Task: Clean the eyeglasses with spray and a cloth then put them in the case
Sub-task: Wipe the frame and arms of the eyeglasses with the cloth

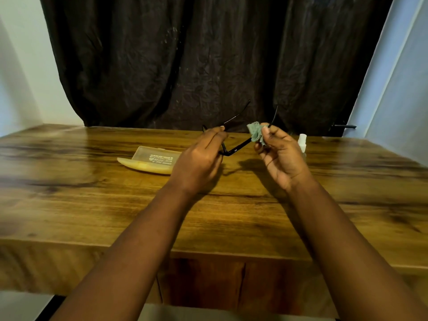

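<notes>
Left hand [199, 156]: fingers pinch the black thin-framed eyeglasses [234, 152].
Right hand [281, 156]: fingers clamp the crumpled green cloth [256, 133] onto the frame.

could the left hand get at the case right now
Probably not straight away: the left hand grips the eyeglasses. The case lies open on the table just left of it, nothing between.

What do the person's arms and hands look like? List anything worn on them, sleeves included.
Both forearms are bare as far as the view shows: no sleeves, watch, bracelets or gloves. The left hand and right hand show no rings on the fingers that can be seen. Nails look short and unpainted. No markings are visible.
</notes>
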